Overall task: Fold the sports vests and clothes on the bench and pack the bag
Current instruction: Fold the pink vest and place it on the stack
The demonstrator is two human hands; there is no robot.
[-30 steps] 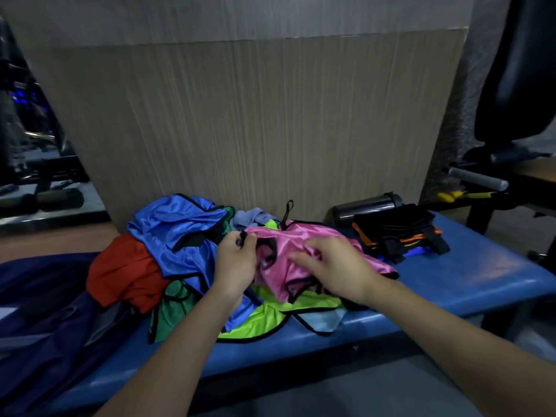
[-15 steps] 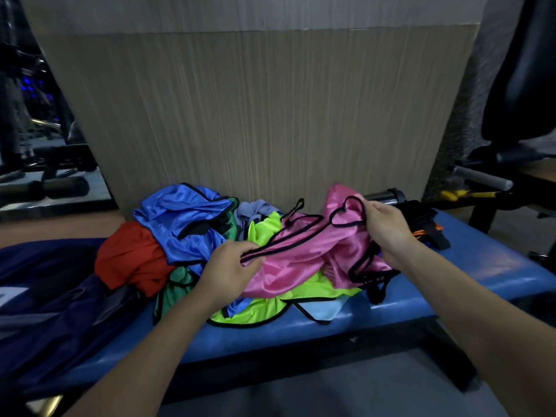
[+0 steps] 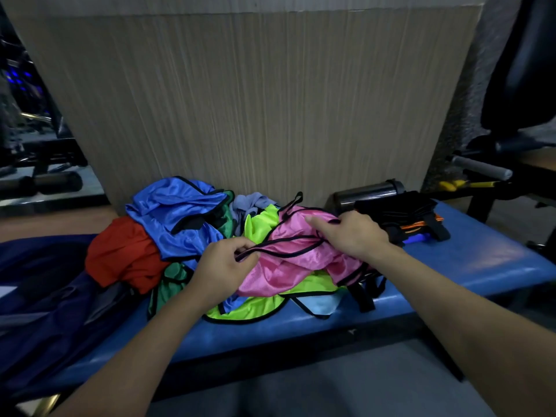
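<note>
Pink vest point(image 3: 288, 263) is lying on top of the clothes pile, mid-bench, black trim showing along its edges — both hands are working it.

Head view:
- Left hand point(image 3: 222, 266) is pinching the black-trimmed edge of the pink vest at its left end, fingers curled round the strap.
- Right hand point(image 3: 349, 233) is gripping the vest's upper right part, fingers curled into the fabric, index finger reaching left across the pink cloth.
- The vest is sagging between the two hands, its lower part draping over the neon green vest point(image 3: 249, 311).
- Neon green vest is lying under the pink one, black-edged hem sticking out toward the front edge of the bench point(image 3: 466, 260).
- Blue vest point(image 3: 177, 215) is sitting crumpled at the back left of the pile, against the wood-grain panel point(image 3: 270, 100).
- Red garment point(image 3: 123, 254) is lying just left of the blue vest, at the pile's left end.
- Dark green vest point(image 3: 168, 287) is peeking out below the red and blue ones, beside the left wrist.
- Grey-blue cloth point(image 3: 249, 203) is wedged at the back between the blue and neon green.
- A light blue piece point(image 3: 322, 305) is poking out at the front under the pile.
- Navy bag point(image 3: 45, 296) is lying on the bench's left end, touching the red garment.
- Dark metal bottle point(image 3: 367, 191) is lying on its side at the back right; a black bundle with orange straps point(image 3: 412, 218) is sitting just in front of it, close behind the right hand.
</note>
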